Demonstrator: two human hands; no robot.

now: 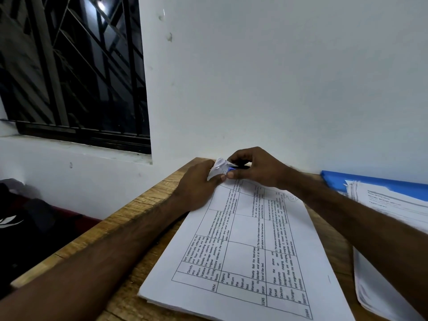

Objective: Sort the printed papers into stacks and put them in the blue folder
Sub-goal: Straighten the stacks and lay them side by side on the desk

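A stack of printed papers (252, 251) with a ruled table of text lies on the wooden table (129, 216) in front of me. My left hand (199, 184) grips the stack's far corner, which is curled up. My right hand (257, 167) pinches a small blue and black object (234, 169), perhaps a clip or stapler, at that same corner. The blue folder (370, 181) lies open at the right against the wall, with printed sheets (393, 200) in it.
More white sheets (375, 288) lie at the right edge of the table below the folder. A white wall stands just behind the table. A barred window (76, 70) is at the upper left. A dark bag (30, 232) sits to the left of the table.
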